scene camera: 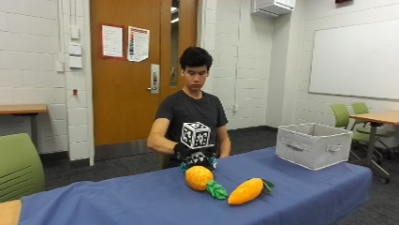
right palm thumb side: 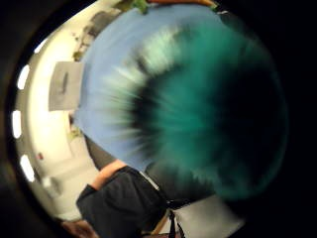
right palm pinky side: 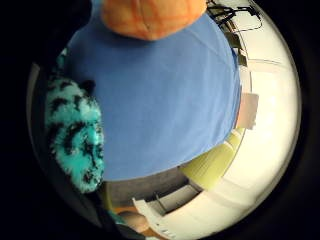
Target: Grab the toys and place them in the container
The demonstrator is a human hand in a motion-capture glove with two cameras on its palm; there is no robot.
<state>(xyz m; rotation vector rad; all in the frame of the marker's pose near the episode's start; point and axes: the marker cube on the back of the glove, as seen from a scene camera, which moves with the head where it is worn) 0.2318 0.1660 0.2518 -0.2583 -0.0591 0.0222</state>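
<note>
A person sits behind a table covered with a blue cloth (scene camera: 124, 199). The gloved right hand (scene camera: 190, 152) is held just above the cloth at the table's far edge, and a teal plush with black markings (scene camera: 198, 161) shows directly beneath it. In the little-finger-side palm view that teal plush (right palm pinky side: 75, 135) lies close against the palm with the blue cloth (right palm pinky side: 165, 100) spread behind it; in the thumb-side palm view the teal plush (right palm thumb side: 208, 109) fills most of the frame. The fingers appear wrapped around the plush, gripping it.

In the outside view an orange pineapple toy (scene camera: 199, 177) with green leaves sits on the cloth at 6 o'clock from the hand, close to it. An orange carrot toy (scene camera: 246, 191) lies at about 4 o'clock from the pineapple, just beside its leaves. The grey fabric container (scene camera: 313, 144) stands on the cloth at 3 o'clock from the hand, well apart, near the table's end
</note>
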